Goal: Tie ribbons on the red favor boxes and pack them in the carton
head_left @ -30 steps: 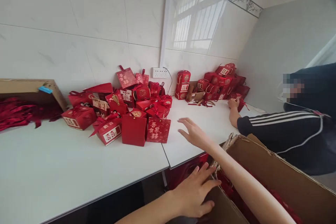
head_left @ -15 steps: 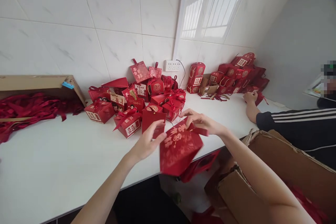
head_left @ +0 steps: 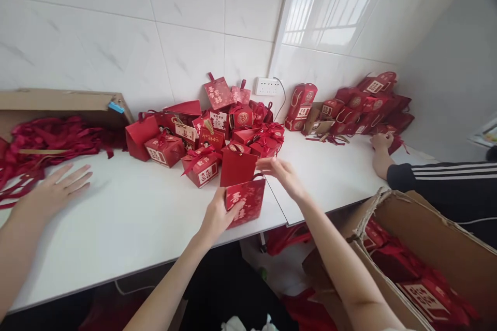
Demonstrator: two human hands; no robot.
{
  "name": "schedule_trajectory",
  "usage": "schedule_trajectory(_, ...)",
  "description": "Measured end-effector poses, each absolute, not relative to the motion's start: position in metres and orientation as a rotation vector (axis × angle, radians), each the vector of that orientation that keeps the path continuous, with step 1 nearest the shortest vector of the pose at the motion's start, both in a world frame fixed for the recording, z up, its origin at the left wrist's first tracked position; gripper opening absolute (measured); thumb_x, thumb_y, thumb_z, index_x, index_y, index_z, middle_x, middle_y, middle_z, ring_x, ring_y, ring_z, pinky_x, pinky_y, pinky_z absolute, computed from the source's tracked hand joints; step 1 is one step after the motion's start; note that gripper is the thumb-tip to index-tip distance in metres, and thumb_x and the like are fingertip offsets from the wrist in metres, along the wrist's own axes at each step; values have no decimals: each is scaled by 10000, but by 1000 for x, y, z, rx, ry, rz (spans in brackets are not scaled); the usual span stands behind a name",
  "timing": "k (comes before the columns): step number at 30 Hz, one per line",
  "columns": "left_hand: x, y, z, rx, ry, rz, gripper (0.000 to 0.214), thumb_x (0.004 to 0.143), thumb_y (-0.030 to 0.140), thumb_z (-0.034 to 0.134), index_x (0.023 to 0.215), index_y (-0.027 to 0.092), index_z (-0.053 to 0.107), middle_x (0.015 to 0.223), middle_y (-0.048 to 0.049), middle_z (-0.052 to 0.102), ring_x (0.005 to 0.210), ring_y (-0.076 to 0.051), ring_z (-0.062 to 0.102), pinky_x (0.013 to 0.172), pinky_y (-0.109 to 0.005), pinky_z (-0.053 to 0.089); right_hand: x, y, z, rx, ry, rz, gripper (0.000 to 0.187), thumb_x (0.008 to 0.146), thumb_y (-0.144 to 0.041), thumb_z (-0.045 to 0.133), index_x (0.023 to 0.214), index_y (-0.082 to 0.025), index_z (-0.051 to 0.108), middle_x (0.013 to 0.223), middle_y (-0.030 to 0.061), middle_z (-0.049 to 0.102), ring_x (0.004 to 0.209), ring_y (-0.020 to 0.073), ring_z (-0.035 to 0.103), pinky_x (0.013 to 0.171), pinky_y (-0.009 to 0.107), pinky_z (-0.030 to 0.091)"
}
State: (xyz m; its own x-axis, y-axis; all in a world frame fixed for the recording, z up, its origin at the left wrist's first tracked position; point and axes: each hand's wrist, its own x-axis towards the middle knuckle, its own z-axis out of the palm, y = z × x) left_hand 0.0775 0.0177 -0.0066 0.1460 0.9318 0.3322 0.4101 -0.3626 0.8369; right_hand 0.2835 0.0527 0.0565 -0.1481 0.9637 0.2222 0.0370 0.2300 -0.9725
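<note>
My left hand (head_left: 219,217) grips a red gift box (head_left: 252,194) with pale lettering near the table's front edge, thumb across its front. A dark ribbon loop shows at the box's top. Beside that loop, my right hand (head_left: 283,176) is open with its fingers stretched out together, and nothing shows in it. Directly behind the held box stands a plain red panel (head_left: 235,168) of another box, partly covered.
Red gift boxes (head_left: 200,165) cluster by the wall, more pile up (head_left: 359,108) at right. Another person's open hand (head_left: 54,191) is at left beside a carton of red ribbons (head_left: 70,137); a co-worker's hand (head_left: 382,142) touches a box. An open carton (head_left: 438,222) holds boxes at lower right.
The held box has turned more upright, and my right hand has come off its top. Another person's hand has appeared at left, and a red box now stands at the cluster's left end.
</note>
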Motion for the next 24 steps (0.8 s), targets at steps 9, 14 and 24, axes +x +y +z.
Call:
schedule_trajectory(9,64,13,-17,1840,1227,902,382,794,408,609,1076,203,453,1061,-76,614,987,-239,621,825,-387,510,254,19,17,-898,-1550,865,338,832,-394,536,1131,-237,552,1013,63,634,965,213,606,863,384,482)
schedule_trajectory(14,62,18,7,1962,1115,1126,458,819,374,592,1195,208,391,1256,-117,522,1193,-248,512,981,-425,437,251,17,22,-1026,-1550,672,259,822,-290,573,1071,-223,549,871,36,652,799,172,626,758,331,511)
schedule_trajectory(24,83,39,19,2168,868,1378,33,885,207,488,852,209,489,791,9,621,708,-112,633,641,-221,514,235,17,31,-973,-1702,243,162,866,-245,566,1016,-238,627,964,65,640,886,190,621,790,346,520)
